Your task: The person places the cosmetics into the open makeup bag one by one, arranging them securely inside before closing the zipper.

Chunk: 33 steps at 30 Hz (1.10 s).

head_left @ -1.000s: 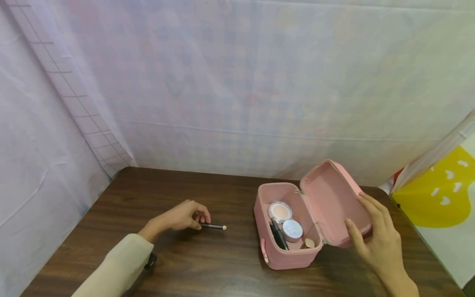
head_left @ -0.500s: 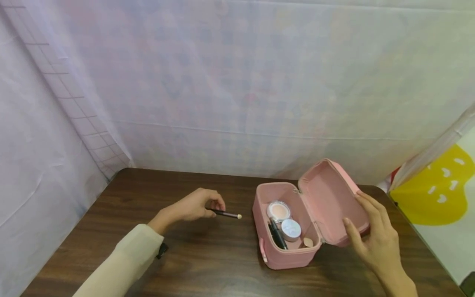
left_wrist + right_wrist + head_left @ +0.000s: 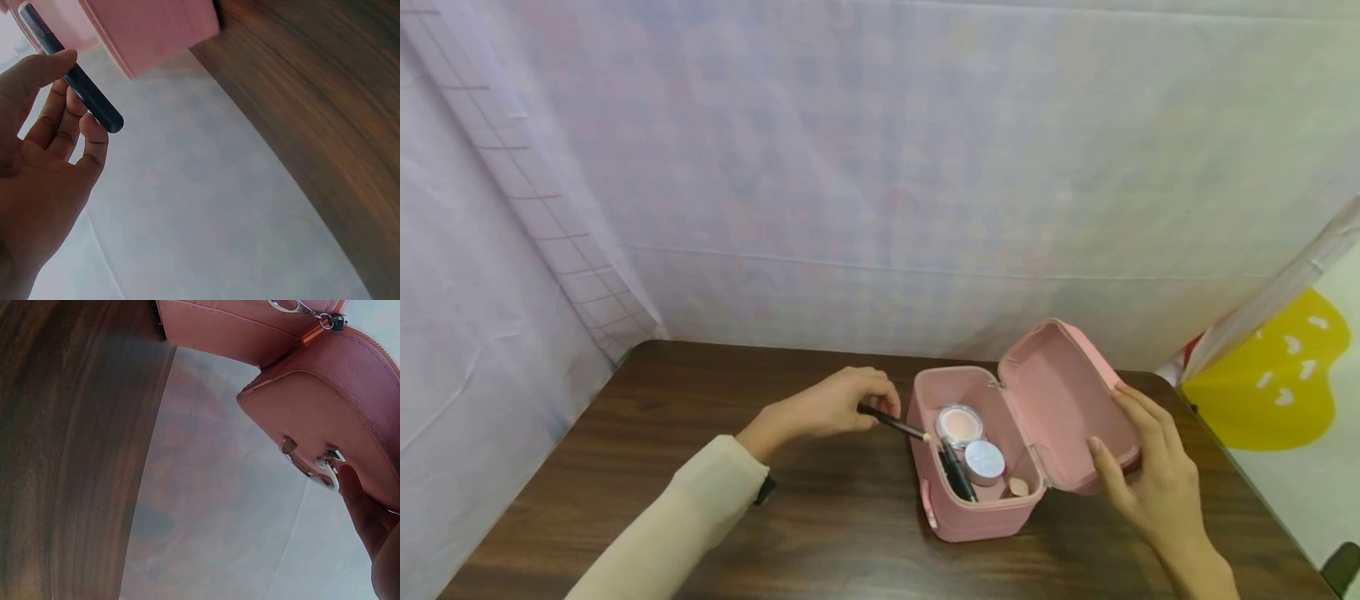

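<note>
Just left of the pink case (image 3: 981, 525), your left hand (image 3: 831, 406) pinches the dark brush (image 3: 891, 422), its long axis pointing tip-first at the case's opening; contact is hard to tell. Right of it, your right hand (image 3: 1161, 479) grips the lid (image 3: 1063, 400).

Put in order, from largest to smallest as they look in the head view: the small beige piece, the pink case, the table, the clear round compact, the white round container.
1. table
2. pink case
3. clear round compact and white round container: nearly alike, so not ranked
4. small beige piece
</note>
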Each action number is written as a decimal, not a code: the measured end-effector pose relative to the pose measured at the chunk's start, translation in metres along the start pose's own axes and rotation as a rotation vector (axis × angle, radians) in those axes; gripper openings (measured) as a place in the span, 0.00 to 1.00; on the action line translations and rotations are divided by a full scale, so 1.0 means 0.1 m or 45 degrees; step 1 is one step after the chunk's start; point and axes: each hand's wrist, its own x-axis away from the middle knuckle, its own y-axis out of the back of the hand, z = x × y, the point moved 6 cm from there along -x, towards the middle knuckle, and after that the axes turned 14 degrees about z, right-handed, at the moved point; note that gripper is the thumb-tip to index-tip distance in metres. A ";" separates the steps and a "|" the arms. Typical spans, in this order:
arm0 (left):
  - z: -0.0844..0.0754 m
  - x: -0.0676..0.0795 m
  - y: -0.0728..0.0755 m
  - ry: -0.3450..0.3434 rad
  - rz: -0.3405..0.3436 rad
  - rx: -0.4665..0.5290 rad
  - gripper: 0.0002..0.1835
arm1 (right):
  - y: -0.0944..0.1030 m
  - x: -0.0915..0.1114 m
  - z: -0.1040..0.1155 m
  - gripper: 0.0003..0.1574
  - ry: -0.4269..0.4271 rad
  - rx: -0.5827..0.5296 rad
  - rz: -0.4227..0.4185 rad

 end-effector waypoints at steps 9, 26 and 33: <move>-0.19 -0.24 0.04 -0.111 0.015 -0.064 0.16 | -0.01 0.01 -0.01 0.42 0.007 0.009 0.005; -0.45 -0.74 -0.15 -0.153 0.205 -0.252 0.16 | 0.00 0.03 -0.02 0.42 0.001 0.029 0.015; -0.51 -0.85 -0.28 -0.211 0.264 -0.377 0.16 | 0.02 0.01 0.01 0.42 0.003 0.021 0.004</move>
